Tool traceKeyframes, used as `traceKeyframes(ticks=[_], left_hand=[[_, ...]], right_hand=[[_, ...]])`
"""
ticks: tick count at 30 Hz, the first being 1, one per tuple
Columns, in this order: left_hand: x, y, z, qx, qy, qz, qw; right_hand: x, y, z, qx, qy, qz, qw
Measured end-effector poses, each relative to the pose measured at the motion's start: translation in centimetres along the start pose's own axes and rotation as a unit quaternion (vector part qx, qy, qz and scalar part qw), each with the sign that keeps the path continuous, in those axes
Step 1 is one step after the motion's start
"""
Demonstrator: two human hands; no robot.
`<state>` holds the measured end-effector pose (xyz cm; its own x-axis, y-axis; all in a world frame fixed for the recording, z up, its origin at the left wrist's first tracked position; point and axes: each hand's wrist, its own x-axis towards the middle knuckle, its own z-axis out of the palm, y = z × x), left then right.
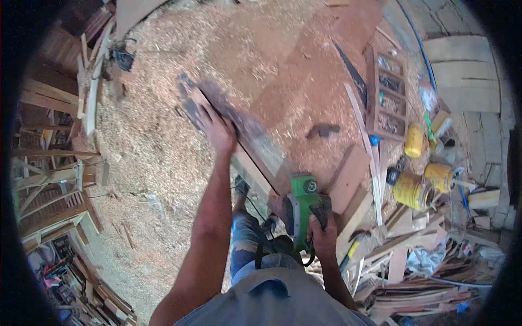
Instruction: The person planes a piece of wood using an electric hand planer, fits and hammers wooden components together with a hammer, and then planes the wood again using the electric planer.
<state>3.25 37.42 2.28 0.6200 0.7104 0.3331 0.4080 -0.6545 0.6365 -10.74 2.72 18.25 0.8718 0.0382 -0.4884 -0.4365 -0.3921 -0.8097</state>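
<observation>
A long wooden plank (pixel 251 169) runs diagonally from the far left toward my body. My left hand (pixel 218 130) grips the plank near its far end, fingers over its top and edge. Beyond those fingers is a dark, blurred thing like a clamp or vise (pixel 187 100). My right hand (pixel 324 234) is closed round the black handle of a green electric hand planer (pixel 302 187). The planer is at the plank's near end, just right of my body; whether its sole touches the wood is hidden.
Wood shavings cover the floor (pixel 147 114). To the right are a compartmented wooden tray (pixel 387 95), yellow containers (pixel 411 190) and a scrap wood pile (pixel 402 255). Wooden frames (pixel 54 179) stand at left. A dark piece (pixel 322 130) lies right of the plank.
</observation>
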Motion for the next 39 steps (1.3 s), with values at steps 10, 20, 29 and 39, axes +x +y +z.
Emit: traceKeyframes(ticks=[10, 20, 29, 39], left_hand=[[2.3, -1.2, 1.1, 0.156, -0.015, 0.018, 0.987], [4.3, 0.1, -0.7, 0.178, -0.200, -0.082, 0.960], [6.0, 0.2, -1.5, 0.102, -0.343, -0.182, 0.916], [7.0, -0.1, -1.4, 0.088, -0.362, -0.190, 0.908]], right_hand=[[-1.7, 6.0, 1.8, -0.262, 0.021, -0.199, 0.944], [1.7, 3.8, 5.7, -0.262, -0.016, -0.253, 0.931], [5.3, -1.2, 9.7, -0.263, -0.028, -0.268, 0.926], [7.9, -3.3, 12.9, -0.292, -0.029, -0.249, 0.923]])
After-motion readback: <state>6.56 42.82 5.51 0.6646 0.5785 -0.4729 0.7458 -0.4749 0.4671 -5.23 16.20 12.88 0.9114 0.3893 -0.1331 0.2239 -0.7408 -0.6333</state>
